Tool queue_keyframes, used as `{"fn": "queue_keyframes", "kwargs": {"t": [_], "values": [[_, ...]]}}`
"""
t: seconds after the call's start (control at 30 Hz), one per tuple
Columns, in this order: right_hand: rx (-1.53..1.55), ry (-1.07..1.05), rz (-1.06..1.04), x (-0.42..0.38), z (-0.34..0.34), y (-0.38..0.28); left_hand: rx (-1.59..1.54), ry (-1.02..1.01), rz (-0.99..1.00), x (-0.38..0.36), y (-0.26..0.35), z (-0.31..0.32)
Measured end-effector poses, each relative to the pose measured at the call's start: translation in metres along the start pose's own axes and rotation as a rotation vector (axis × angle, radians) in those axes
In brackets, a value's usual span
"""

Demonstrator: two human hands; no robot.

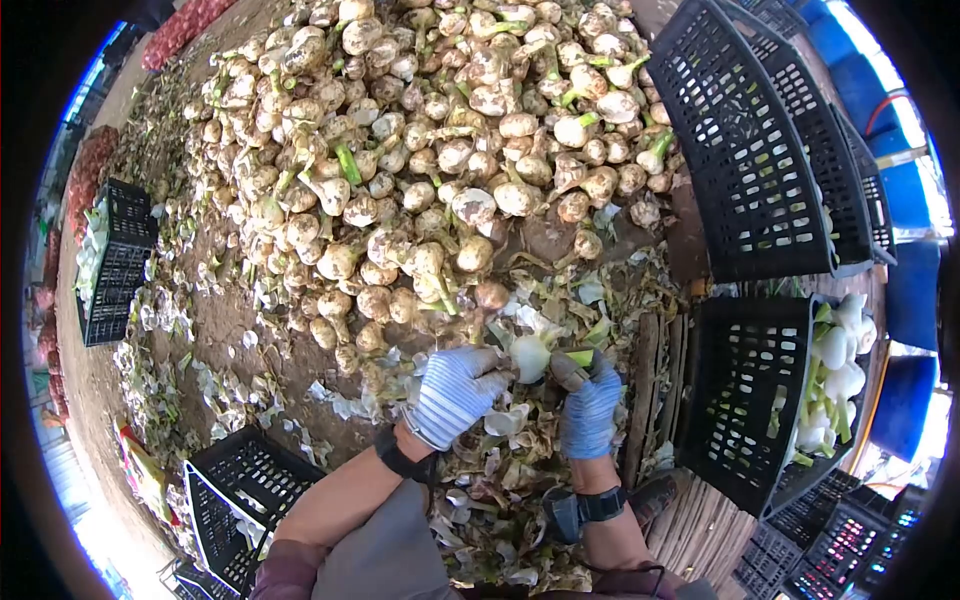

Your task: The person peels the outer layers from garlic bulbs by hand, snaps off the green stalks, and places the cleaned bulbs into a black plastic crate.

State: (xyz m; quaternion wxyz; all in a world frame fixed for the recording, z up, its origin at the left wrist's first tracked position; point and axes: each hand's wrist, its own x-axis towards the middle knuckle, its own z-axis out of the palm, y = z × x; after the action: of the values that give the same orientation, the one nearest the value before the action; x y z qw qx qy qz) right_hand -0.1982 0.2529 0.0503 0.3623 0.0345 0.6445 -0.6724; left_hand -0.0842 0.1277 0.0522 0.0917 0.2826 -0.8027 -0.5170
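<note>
White flesh already shows on the onion (531,357) that you hold between your two gloved hands, just above the litter of peelings (500,470) at your knees; keep it there, clear of the dirt, while you finish. Your left hand (455,393) cups the bulb from the side with its fingers curled against it; your right hand (589,402) is closed around the green stalk (578,357) — whether a blade sits in that fist I cannot tell, so mind your fingertips. Turn the bulb with your left hand rather than chasing the skin around it; pull each loose layer down toward the root end so it comes off in one strip; let the scraps fall straight into the peelings, not back toward the heap of unpeeled onions (440,130) in front of you. Judging by the clean bulbs in the black crate (745,400) on your right, that seems the place for finished ones — check for brown patches before you let go, since a dirty bulb would likely soil the rest.
</note>
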Motion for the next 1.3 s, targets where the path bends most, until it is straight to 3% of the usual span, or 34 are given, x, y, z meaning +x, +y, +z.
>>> {"fn": "queue_keyframes", "kwargs": {"t": [0.17,0.23,0.33,0.4,0.53,0.63,0.73,0.9,1.0,1.07,1.13,1.23,1.3], "values": [[-0.039,0.017,-0.029,-0.002,-0.008,0.013,-0.038,-0.080,-0.104,0.003,0.008,-0.002],[-0.004,0.002,0.095,-0.010,-0.009,0.006,-0.051,-0.114,-0.156,0.003,0.012,-0.001],[0.104,0.015,0.112,-0.010,-0.014,0.014,-0.027,-0.076,-0.073,0.003,0.016,0.000],[0.150,0.012,0.108,-0.013,-0.015,0.018,-0.211,-0.062,-0.206,0.002,0.016,-0.002],[0.232,-0.066,0.092,-0.017,-0.017,0.015,-0.096,-0.024,-0.211,0.005,0.016,-0.011],[0.283,-0.153,0.088,-0.020,-0.020,0.012,-0.192,0.165,-0.166,0.009,0.004,-0.009],[0.226,-0.180,-0.034,-0.021,-0.020,0.010,-0.072,0.083,-0.231,0.012,-0.005,-0.015],[0.065,-0.261,0.012,-0.023,-0.026,0.001,-0.030,0.155,-0.163,0.007,-0.034,-0.006],[0.008,-0.302,0.032,-0.025,-0.028,0.002,-0.097,0.113,-0.283,0.005,-0.050,-0.007],[0.001,-0.353,0.019,-0.024,-0.029,0.005,0.302,0.081,-0.193,0.001,-0.063,-0.005],[-0.060,-0.416,-0.113,-0.023,-0.033,0.005,0.375,0.057,-0.185,-0.003,-0.075,-0.003],[-0.009,-0.371,-0.165,-0.019,-0.036,0.003,0.563,-0.230,-0.355,-0.010,-0.075,-0.001],[0.051,-0.308,-0.172,-0.016,-0.037,0.001,0.710,-0.602,-0.255,-0.017,-0.063,0.007]]}}
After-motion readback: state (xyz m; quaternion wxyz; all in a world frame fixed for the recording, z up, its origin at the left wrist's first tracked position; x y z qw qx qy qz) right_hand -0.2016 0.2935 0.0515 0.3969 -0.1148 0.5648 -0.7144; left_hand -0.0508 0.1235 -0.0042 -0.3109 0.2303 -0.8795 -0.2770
